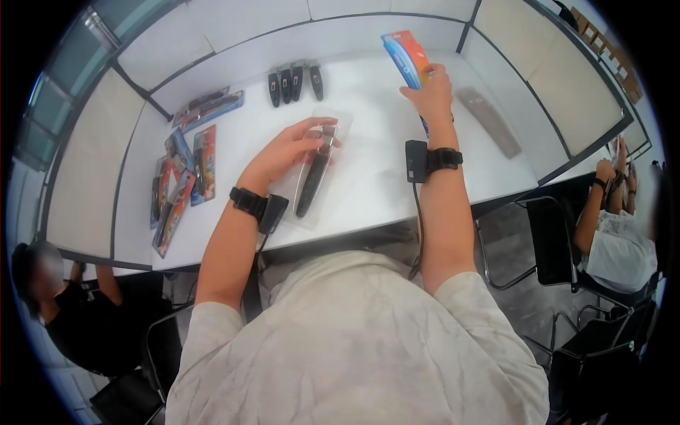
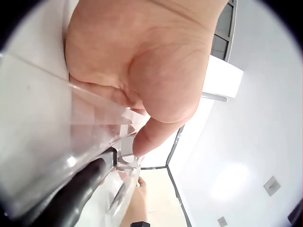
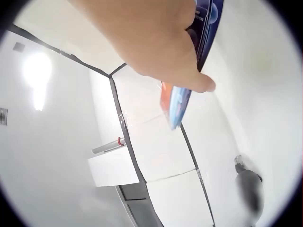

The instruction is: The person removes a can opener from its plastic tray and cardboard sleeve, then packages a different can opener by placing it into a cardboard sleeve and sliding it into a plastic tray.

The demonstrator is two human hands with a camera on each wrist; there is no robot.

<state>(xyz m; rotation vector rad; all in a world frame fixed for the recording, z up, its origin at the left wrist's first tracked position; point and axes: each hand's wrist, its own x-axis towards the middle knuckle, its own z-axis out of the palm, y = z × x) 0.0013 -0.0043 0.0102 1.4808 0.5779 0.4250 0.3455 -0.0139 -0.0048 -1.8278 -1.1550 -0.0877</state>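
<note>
My left hand (image 1: 290,146) grips a clear plastic blister shell (image 2: 102,135) at its upper end, thumb on top and fingers beyond it. Inside the shell lies a tool with a long black handle (image 1: 310,185); its head is partly hidden by the fingers. At the back right, my right hand (image 1: 433,98) holds a blue and orange printed backing card (image 1: 405,55), tilted up from the table. In the right wrist view the thumb lies along the card's blue face (image 3: 179,106), and layered dark blue edges show beside the palm.
Several loose black-handled tools (image 1: 285,83) stand in a row at the back. Carded packs (image 1: 205,164) lie on the left, with more (image 1: 210,106) behind. A long brownish translucent piece (image 1: 489,122) lies at right. Low panels (image 1: 333,35) enclose the white table; people sit on both sides.
</note>
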